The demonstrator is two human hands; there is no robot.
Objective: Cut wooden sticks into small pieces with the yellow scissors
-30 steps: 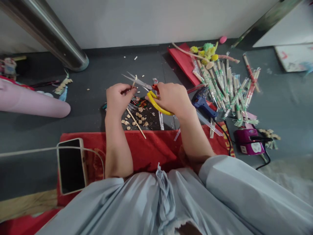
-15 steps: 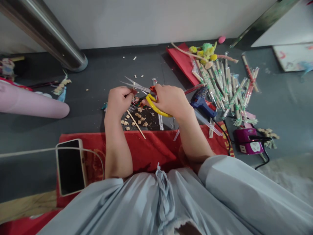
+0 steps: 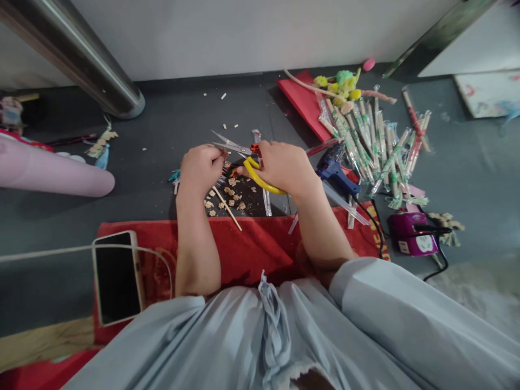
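Note:
My right hand [image 3: 282,165] is wrapped round the yellow handles of a pair of scissors [image 3: 235,147], whose slightly parted blades point left. Close to those blades, my left hand [image 3: 202,167] is closed in a pinch; a small brownish bit shows at its fingertips, too small to name. Beneath the hands lie small wooden pieces [image 3: 231,191] and a thin wooden stick [image 3: 227,208]. Some colourful material [image 3: 233,172] between the hands is partly hidden by them. A teal tassel-like bit [image 3: 174,176] sticks out left of my left wrist.
To the right are a blue glue gun [image 3: 337,170], many wrapped sticks [image 3: 376,141] and a purple power socket [image 3: 412,233] with black cords. A phone [image 3: 117,276] with a white cable lies on the red cloth [image 3: 255,249]. A pink cylinder [image 3: 57,168] and metal post [image 3: 81,54] stand left.
My left hand has shifted slightly right, and the scissor blades have turned a little, their tips now farther right. My right hand keeps its hold on the scissors.

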